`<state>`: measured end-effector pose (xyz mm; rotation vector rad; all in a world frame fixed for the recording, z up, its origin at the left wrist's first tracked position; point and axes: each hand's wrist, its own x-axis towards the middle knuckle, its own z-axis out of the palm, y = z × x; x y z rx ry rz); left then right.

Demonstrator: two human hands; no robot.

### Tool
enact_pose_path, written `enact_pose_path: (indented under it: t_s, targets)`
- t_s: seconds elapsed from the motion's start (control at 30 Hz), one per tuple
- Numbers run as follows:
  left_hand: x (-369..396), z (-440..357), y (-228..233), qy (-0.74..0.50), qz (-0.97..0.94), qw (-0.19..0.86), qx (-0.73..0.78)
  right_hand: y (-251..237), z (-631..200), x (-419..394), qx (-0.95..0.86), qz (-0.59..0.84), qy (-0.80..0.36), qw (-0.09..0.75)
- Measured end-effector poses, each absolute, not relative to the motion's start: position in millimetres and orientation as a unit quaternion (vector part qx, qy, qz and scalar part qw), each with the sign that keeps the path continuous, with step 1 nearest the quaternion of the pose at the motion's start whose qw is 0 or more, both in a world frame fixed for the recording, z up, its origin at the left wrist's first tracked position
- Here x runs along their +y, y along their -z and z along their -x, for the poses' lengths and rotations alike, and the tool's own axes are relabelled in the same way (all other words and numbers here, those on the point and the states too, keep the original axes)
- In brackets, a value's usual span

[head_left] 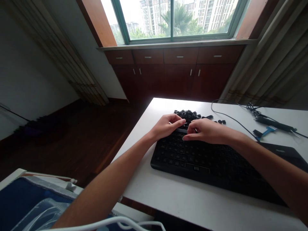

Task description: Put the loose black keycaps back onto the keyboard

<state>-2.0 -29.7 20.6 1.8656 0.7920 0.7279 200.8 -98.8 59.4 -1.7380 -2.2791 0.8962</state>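
A black keyboard (204, 160) lies on a white table (192, 205). My left hand (166, 126) and my right hand (204, 131) meet over the keyboard's far left rows, fingertips pinched together near a key; what lies between the fingers is too small to make out. Just behind the hands sits a heap of loose black keycaps (189, 114), with a few strays (221, 121) to its right.
A black cable (228, 117) runs across the table's back right to a bundled cord and dark tool (271, 123). A blue keycap brush (266, 132) lies beside the keyboard. Wooden cabinets stand under the window. A blue bag (29, 205) sits at bottom left.
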Motion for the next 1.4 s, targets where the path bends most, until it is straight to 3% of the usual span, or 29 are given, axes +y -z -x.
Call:
enact_pose_path:
  t_s: [0.7, 0.93, 1.1, 1.4]
  targets:
    - [-28.0, 2.3, -18.5, -0.288, -0.773, 0.452, 0.338, -50.8, -196.0, -112.8, -0.705, 0.621, -0.315, 0.135]
    - [-28.6, 2.2, -19.0, -0.285, -0.773, 0.453, 0.341, -50.0, -195.1, -117.2, -0.704, 0.63, -0.301, 0.127]
    - [-29.6, 2.2, -19.1, -0.283, -0.771, 0.459, 0.338, -49.2, -190.0, -123.1, -0.737, 0.632, -0.213, 0.108]
    - [-29.7, 2.9, -20.2, -0.287, -0.779, 0.443, 0.337, -43.8, -198.3, -114.9, -0.719, 0.655, -0.216, 0.083]
